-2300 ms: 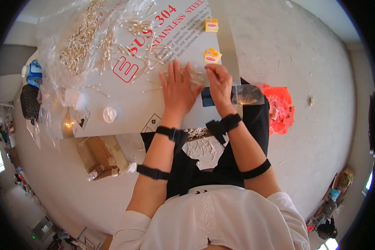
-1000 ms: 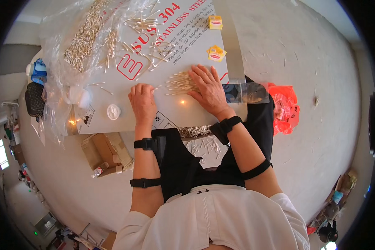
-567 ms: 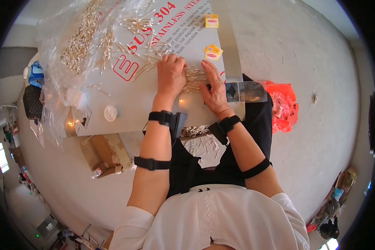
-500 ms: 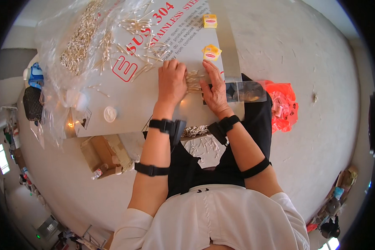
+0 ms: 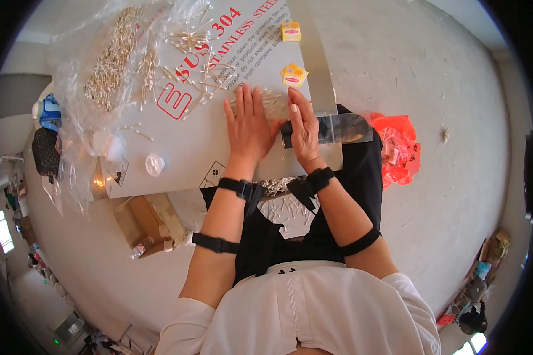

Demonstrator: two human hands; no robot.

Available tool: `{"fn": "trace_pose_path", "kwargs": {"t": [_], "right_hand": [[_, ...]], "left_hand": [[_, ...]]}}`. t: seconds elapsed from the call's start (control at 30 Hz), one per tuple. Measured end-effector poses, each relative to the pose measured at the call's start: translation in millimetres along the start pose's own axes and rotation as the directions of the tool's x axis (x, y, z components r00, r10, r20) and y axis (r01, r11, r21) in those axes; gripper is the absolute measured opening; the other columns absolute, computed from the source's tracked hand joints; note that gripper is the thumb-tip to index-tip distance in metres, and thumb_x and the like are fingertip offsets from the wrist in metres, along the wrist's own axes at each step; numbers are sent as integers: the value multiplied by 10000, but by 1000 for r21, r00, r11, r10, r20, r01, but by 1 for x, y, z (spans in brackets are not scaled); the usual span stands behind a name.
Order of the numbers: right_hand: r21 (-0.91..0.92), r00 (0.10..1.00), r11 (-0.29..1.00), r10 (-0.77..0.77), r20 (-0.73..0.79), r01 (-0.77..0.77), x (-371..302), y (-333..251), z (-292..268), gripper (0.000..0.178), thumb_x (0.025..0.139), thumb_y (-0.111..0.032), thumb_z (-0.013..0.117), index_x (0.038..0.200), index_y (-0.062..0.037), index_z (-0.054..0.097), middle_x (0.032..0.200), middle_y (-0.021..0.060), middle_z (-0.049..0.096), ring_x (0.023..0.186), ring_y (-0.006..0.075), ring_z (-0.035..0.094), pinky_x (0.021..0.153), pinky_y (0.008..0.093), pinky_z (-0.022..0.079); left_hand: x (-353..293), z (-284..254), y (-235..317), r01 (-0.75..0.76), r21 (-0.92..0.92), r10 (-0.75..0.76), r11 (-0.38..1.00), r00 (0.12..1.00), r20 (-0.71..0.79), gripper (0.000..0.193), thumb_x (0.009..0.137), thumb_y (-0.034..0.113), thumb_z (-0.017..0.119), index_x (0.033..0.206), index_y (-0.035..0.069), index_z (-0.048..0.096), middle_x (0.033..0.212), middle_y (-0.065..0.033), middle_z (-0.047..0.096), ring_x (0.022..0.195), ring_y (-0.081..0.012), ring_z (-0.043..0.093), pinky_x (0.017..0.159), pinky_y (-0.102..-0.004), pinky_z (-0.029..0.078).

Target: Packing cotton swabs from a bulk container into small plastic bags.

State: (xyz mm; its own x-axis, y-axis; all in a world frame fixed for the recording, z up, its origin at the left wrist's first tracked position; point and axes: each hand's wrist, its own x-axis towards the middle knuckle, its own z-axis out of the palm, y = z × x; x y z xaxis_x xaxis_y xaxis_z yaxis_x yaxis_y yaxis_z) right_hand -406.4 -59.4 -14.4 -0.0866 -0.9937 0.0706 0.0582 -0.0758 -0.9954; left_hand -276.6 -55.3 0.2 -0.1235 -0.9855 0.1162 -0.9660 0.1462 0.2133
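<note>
My left hand [image 5: 250, 135] lies flat on the table with its fingers spread, touching a small bunch of cotton swabs [image 5: 270, 102]. At the right end of that bunch stands my right hand [image 5: 305, 133], its fingers stretched forward and holding nothing visible. Beside the right hand, a dark flat piece and a clear plastic sleeve [image 5: 354, 128] reach over the table's right edge. Just beyond the right hand rest yellow packets [image 5: 294, 75], overlapping. Another yellow packet [image 5: 291, 32] is farther back. Loose cotton swabs [image 5: 189, 41] are scattered to the far left of my hands.
A large clear bag of cotton swabs [image 5: 109, 65] covers the table's left side. Near the front edge sits a small white round container [image 5: 154, 165]. An open cardboard box [image 5: 148, 222] stands below left. A red plastic bag [image 5: 397, 148] lies to the right, past my leg.
My left hand has opened from a curled position to flat, spread fingers. The right hand has drawn slightly nearer to me. The bunch of swabs shows flatter between them.
</note>
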Motion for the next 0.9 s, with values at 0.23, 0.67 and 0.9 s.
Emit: {"fn": "trace_pose_path", "kwargs": {"t": [0.23,0.67,0.9], "right_hand": [[-95,990,986,-137,23,139,-13,-1,13,405,1027,-212,449,1357,21,472,1460,166,434,1356,279,402,1123,360,293],[-50,989,990,-135,-54,132,-8,5,25,388,1029,-203,447,1345,19,482,1444,172,443,1337,281,422,1108,357,314],[-166,982,969,-173,74,183,-4,-11,19,357,841,-123,668,1162,7,580,1392,170,464,1293,343,446,1079,396,352]], "left_hand": [[-27,8,5,-26,14,26,1000,1000,8,784,908,450,567,1467,-23,285,1551,-216,236,1460,-347,183,1166,-559,102],[-27,9,-14,32,-843,-425,538,873,-238,512,1047,313,376,1441,-11,344,1506,-186,327,1409,-314,298,1150,-411,239],[-29,12,-10,8,-867,-439,498,865,-244,487,1032,280,416,1424,-5,374,1507,-178,331,1405,-304,309,1153,-415,238]]}}
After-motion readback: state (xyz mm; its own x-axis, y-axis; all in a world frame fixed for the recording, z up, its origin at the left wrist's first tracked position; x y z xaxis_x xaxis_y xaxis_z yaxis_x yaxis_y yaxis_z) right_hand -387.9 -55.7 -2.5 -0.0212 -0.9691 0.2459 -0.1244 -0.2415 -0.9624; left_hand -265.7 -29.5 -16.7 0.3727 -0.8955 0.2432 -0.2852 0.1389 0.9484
